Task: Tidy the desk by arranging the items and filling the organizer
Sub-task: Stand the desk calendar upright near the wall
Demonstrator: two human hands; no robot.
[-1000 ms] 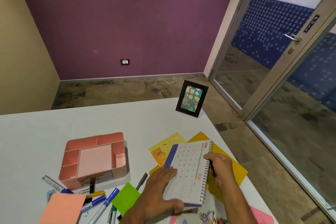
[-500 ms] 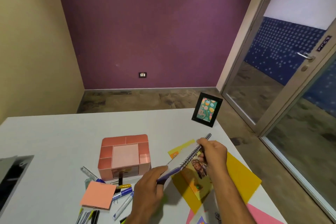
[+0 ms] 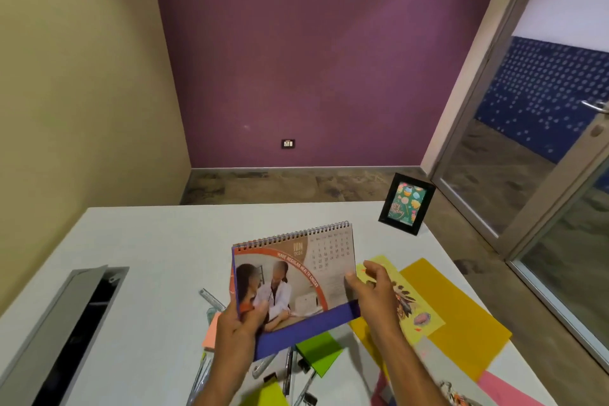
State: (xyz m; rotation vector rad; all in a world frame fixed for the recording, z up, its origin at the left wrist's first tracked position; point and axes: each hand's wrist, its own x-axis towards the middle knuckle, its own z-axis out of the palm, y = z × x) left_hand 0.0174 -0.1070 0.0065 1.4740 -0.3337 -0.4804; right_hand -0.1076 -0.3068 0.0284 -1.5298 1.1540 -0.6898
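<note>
While you hold the desk calendar (image 3: pixel 296 277) upright above the white desk (image 3: pixel 158 241), its spiral binding runs along the top edge and the printed page faces you. Your left hand (image 3: pixel 239 330) is closed on the lower left corner, thumb on the front over the photo, fingers behind. Your right hand (image 3: pixel 372 290) pinches the right edge near the bottom corner, thumb on the page, the other fingers loosely curled and partly spread beside it.

Readable on the page: "JUN" with a year beneath it that looks like 2026, a grid of dates to the right, and a curved orange band reading "HAVE REGULAR HEALTH CHECK". A purple strip forms the calendar's base. The photo shows two people, one in a white coat.

The organizer cannot be seen; the calendar covers the middle of the desk.

Under and around your hands: a clear ruler (image 3: pixel 211 297), a salmon sticky pad (image 3: pixel 211 334), a green sticky pad (image 3: pixel 321 354), pens (image 3: pixel 290 372) and binder clips, mostly hidden. To your right lie a pale yellow sheet (image 3: pixel 405 300) with a feathered drawing, an amber sheet (image 3: pixel 461 323) and a pink sheet (image 3: pixel 507 391).

A black picture frame (image 3: pixel 406 203) stands near the far right corner; its card reads partly "...thday". A grey cable hatch (image 3: pixel 75 323) sits open at left.
</note>
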